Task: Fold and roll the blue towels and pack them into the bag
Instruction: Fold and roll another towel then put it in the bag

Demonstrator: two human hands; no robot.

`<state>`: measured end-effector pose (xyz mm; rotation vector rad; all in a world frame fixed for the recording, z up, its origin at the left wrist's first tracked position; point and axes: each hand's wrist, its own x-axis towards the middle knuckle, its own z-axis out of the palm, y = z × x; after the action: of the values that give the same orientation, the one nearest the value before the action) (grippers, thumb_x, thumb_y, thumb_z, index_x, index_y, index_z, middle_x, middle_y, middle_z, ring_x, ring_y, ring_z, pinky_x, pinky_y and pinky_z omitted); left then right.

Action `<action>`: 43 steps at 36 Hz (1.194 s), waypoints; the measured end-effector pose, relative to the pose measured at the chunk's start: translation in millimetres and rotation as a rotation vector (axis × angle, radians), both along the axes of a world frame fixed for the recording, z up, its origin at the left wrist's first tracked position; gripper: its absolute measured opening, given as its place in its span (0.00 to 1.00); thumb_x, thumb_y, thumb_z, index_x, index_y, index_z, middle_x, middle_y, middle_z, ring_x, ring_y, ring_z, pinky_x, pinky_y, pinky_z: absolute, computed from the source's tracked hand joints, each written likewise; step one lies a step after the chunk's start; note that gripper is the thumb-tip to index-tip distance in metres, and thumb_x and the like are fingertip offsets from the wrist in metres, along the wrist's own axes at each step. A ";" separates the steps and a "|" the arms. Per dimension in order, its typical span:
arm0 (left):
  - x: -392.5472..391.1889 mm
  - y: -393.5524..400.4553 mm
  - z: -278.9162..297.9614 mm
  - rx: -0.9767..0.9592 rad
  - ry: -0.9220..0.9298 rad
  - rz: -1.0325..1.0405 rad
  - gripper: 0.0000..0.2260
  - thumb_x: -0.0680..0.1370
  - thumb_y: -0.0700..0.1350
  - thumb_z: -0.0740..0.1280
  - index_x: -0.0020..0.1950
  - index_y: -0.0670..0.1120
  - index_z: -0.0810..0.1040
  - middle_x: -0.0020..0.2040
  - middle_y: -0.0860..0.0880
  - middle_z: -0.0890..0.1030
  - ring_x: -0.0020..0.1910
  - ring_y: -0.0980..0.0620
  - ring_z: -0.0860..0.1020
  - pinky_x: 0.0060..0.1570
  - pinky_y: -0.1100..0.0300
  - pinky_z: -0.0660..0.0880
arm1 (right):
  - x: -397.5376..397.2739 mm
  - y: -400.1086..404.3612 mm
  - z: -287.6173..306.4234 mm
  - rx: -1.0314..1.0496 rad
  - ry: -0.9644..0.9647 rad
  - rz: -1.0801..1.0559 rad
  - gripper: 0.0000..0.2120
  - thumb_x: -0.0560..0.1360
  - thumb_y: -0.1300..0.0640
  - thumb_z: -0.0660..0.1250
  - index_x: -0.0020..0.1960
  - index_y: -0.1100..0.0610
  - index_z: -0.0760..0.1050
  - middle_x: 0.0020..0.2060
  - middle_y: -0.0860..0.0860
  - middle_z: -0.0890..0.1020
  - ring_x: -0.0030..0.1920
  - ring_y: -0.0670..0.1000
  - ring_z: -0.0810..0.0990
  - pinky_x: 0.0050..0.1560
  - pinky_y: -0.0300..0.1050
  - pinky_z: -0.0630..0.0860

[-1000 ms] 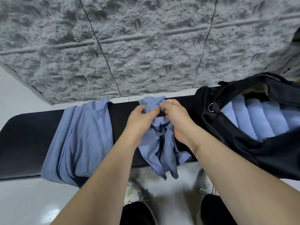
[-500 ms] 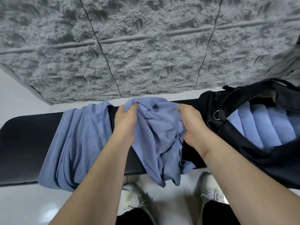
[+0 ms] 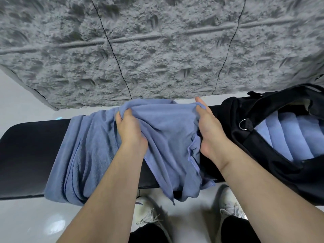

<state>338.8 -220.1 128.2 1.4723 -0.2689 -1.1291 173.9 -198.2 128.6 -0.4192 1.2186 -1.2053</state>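
A crumpled blue towel lies across the middle of a black bench, its lower end hanging over the front edge. My left hand grips the towel's far left part and my right hand grips its far right corner, stretching the top edge between them. More blue towels are draped over the bench just left of it. At the right an open black bag sits on the bench with several rolled blue towels side by side inside.
A rough grey stone wall rises right behind the bench. Pale glossy floor lies in front, with my two light shoes under the hanging towel. The bench's left end is bare black padding.
My hands have moved apart, left hand leftward and right hand rightward, pulling the bunched towel open and wider across the bench.
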 end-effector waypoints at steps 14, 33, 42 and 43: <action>6.9 1.1 0.2 -0.207 -0.172 0.125 0.24 0.75 0.32 0.55 0.51 0.58 0.82 0.60 0.51 0.81 0.41 0.55 0.77 0.40 0.62 0.75 | 7.1 -5.9 -2.2 -0.055 0.037 -0.212 0.13 0.76 0.63 0.57 0.38 0.52 0.76 0.33 0.46 0.80 0.37 0.50 0.77 0.33 0.41 0.71; 9.8 5.3 -30.5 0.224 -0.475 -0.507 0.24 0.80 0.43 0.62 0.75 0.55 0.62 0.74 0.49 0.62 0.58 0.48 0.71 0.50 0.56 0.68 | 1.6 2.1 -12.0 0.101 0.332 0.161 0.25 0.79 0.63 0.60 0.72 0.44 0.64 0.55 0.46 0.76 0.51 0.48 0.79 0.58 0.52 0.78; 23.1 25.0 -36.5 0.375 -0.585 -0.806 0.18 0.81 0.37 0.60 0.67 0.53 0.72 0.46 0.45 0.75 0.36 0.50 0.72 0.37 0.58 0.73 | -8.0 15.1 -23.2 0.247 0.505 0.425 0.21 0.77 0.65 0.64 0.61 0.46 0.60 0.49 0.49 0.78 0.43 0.47 0.76 0.44 0.47 0.78; 23.4 27.8 -36.7 0.380 -0.567 -0.813 0.16 0.80 0.36 0.58 0.62 0.53 0.76 0.44 0.47 0.75 0.38 0.49 0.73 0.40 0.56 0.74 | -9.1 15.9 -22.9 0.238 0.553 0.451 0.20 0.77 0.65 0.62 0.60 0.46 0.60 0.49 0.50 0.78 0.44 0.48 0.76 0.48 0.49 0.79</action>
<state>362.1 -192.3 91.4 2.0936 -1.1814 -1.4095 164.8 -182.4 105.7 -0.8325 1.6065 -0.5581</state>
